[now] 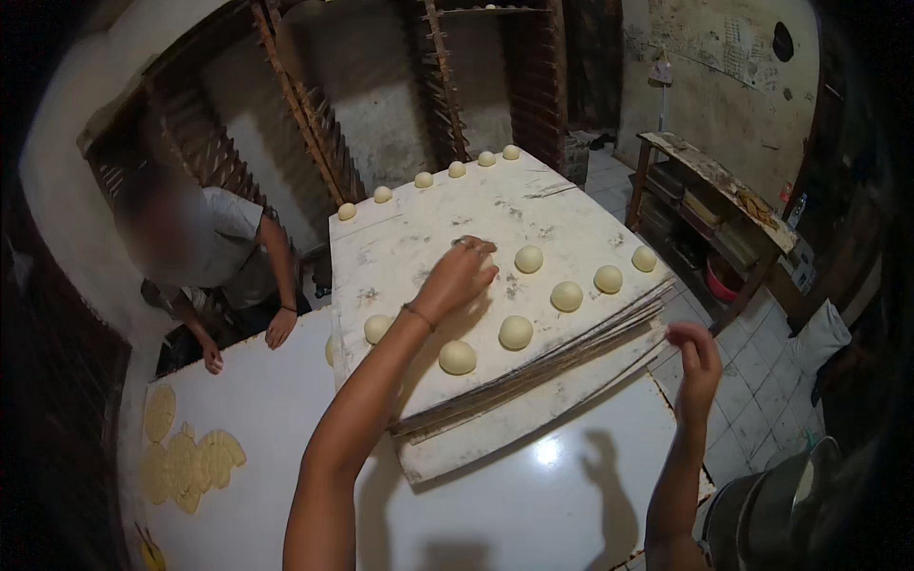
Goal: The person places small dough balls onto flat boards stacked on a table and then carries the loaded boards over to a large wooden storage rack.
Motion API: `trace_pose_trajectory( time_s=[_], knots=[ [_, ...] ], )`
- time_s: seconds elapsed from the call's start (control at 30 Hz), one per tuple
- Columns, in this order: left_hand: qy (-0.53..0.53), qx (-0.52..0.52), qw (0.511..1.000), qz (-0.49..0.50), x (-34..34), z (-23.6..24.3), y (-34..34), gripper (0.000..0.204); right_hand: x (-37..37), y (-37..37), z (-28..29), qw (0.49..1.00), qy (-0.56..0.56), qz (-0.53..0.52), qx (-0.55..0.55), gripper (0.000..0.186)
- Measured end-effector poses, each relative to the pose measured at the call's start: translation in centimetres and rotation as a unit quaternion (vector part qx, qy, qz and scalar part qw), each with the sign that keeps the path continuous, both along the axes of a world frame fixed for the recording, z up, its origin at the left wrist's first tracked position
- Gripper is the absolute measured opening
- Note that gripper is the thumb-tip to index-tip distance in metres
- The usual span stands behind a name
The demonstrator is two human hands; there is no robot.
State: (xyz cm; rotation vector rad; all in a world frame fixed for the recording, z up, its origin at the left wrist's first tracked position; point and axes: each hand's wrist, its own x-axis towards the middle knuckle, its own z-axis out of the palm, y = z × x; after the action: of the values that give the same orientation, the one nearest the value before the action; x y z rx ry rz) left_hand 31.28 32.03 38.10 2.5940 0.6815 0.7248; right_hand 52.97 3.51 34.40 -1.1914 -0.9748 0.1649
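Fingers of the left hand (457,278) curl beside soft-looking dough balls (528,259), best cupped lightly; those of the right hand (700,360) bend at the stacked boards' (533,404) corner, both grips unclear.

The dough balls (516,332) look smooth and matt, with a soft, satiny skin. The top board (400,271) beneath them appears to be wood, dull and pale, powdery in places and roughened by grey, scuffed patches; the stacked boards (543,400) under it show rough, worn edges. The white counter (286,428) is smooth and glossy, throwing back a bright spot of light. The flat dough pieces (195,462) look matt and ridged. Behind, the racks (295,105) are rough, dark wood, and the wall (666,33) is matt and blotched. The floor (757,390) is tiled, the basin (724,280) looks plastic, and the pot (769,509) has a metallic sheen.
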Motion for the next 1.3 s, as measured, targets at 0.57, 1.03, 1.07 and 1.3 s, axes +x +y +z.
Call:
trace_pose_trajectory(
  time_s=[0.57, 1.03, 1.07, 1.3],
  knots=[
    [-0.264, -0.493, 0.765, 0.319, -39.2, -18.2, -28.6, 0.033, -21.5, -10.1, -19.3, 0.857, -0.048, 0.235, -0.455, 0.031],
    [-0.487, -0.308, 0.534, 0.619, -77.2, -33.2, -12.6, 0.046, -49.9, -7.1, -18.8, 0.674, -0.192, 0.416, -0.579, 0.043],
    [-0.414, -0.256, 0.579, 0.654, -79.3, -34.6, -10.4, 0.043, -50.3, -6.9, -19.0, 0.688, -0.205, 0.424, -0.552, 0.041],
    [-0.428, -0.376, 0.609, 0.552, -73.7, -36.0, -12.4, 0.044, -50.8, -8.3, -19.2, 0.786, -0.111, 0.214, -0.569, 0.042]
  ],
)
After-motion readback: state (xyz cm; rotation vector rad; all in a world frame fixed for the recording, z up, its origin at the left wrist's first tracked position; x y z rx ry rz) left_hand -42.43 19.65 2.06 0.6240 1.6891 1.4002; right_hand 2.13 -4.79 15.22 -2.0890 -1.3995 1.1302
